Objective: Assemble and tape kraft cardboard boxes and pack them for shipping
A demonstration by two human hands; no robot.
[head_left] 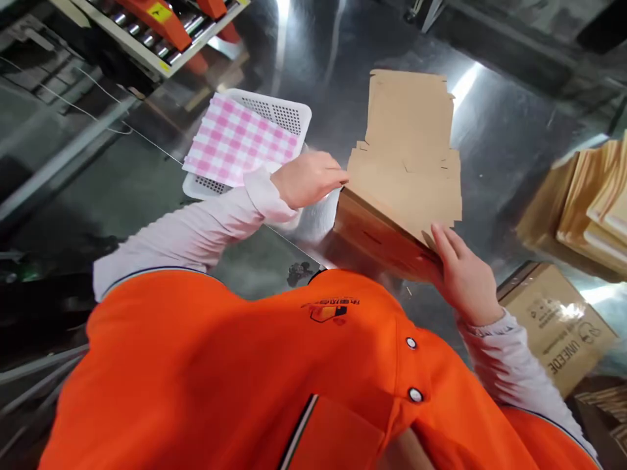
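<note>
A flat-cut brown cardboard piece (pixel 404 176) lies over the metal table, its near panel folded and angled down toward me. My left hand (pixel 313 177) grips its left corner, fingers closed at the fold. At the right end of the fold, my right hand (pixel 463 274) holds the near panel, with thumb and fingers around the edge. Left of the cardboard, a pink and white checked cloth or sheet (pixel 242 140) rests across a white perforated basket (pixel 294 114), close to my left wrist.
The shiny metal table (pixel 323 59) extends behind. A roller conveyor (pixel 161 46) with orange parts is at the upper left. On the right stand a stack of folded cardboard (pixel 595 202) and a printed carton (pixel 558 320).
</note>
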